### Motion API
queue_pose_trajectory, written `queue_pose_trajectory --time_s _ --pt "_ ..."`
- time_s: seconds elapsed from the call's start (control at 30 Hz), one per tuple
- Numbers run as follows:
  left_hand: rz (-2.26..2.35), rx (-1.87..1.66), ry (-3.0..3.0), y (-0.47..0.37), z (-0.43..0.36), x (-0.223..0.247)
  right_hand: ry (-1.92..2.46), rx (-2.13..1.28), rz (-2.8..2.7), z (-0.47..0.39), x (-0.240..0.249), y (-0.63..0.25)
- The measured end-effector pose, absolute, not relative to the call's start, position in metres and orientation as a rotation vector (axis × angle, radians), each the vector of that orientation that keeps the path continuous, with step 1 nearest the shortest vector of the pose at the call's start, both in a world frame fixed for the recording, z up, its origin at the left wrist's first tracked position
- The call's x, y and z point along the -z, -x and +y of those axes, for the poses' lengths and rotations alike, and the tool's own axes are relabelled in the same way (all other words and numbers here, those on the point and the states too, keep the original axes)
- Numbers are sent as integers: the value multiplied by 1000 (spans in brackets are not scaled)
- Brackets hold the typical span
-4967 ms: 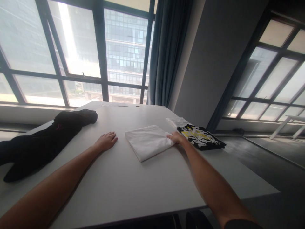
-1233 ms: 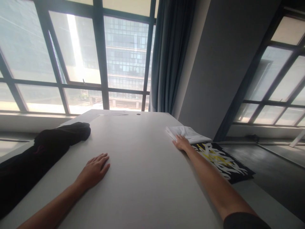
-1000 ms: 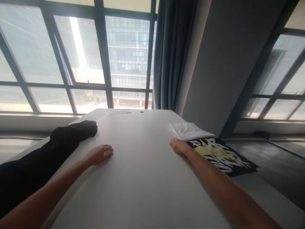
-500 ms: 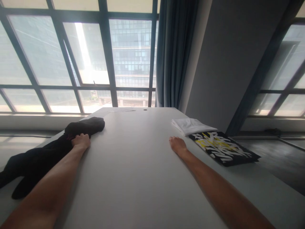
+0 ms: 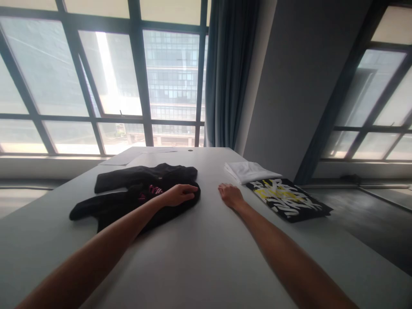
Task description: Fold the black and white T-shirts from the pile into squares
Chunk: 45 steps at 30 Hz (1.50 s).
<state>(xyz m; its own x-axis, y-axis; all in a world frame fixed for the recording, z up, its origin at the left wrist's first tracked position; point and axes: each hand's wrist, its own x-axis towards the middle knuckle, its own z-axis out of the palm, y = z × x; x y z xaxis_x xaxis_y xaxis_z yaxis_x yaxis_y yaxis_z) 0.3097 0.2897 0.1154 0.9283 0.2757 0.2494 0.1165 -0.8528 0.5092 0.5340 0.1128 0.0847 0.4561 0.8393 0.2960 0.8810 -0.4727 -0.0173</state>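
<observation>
Black fabric is forming a rumpled garment with pink lettering (image 5: pixel 131 193) on the white table (image 5: pixel 189 262), the left hand (image 5: pixel 178 195) lying over its right end, its grip impossible to tell. The right hand (image 5: pixel 231 196) is resting loosely curled near the folded white cloth (image 5: pixel 251 171), seemingly holding nothing. One-sided pulling could be bunching the garment's loose left parts.

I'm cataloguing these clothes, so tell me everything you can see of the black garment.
The black garment looks like soft, matte fabric, with pink print near the left hand. It lies rumpled and spread on the white table, two sleeve-like parts stretching toward the person's left. That hand lies over its opposite end; whether it grips the fabric is unclear.
</observation>
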Motion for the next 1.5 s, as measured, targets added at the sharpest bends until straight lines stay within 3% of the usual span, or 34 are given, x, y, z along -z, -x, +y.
queue_pose_trajectory --time_s 0.1,0.27,0.4,0.53,0.97,1.17,1.27,1.37,1.5 --pt "203 -478 -2576 -305 289 -120 2390 212 -1359 111 -91 -532" --pt "713 -508 -2823 -259 353 -116 2043 -23 -1489 124 -94 -514" --pt "971 -278 -2810 -222 388 -98 1906 -26 -1791 136 -86 -485" --pt "1042 -280 -2765 -209 387 -92 1980 44 -1869 138 -86 -473" --pt "733 56 -2955 -206 293 -145 2539 266 -1463 129 -98 -530" --pt "417 375 -2498 -206 268 -176 2639 270 -1285 121 -117 -531" --pt "593 194 -2584 -204 298 -167 2503 431 -1371 124 -126 -513" --pt "927 -76 -2773 -198 339 -144 2316 323 -1554 131 -124 -487" --pt "1248 -14 -2751 -182 383 -115 2287 141 -1798 140 -111 -458"
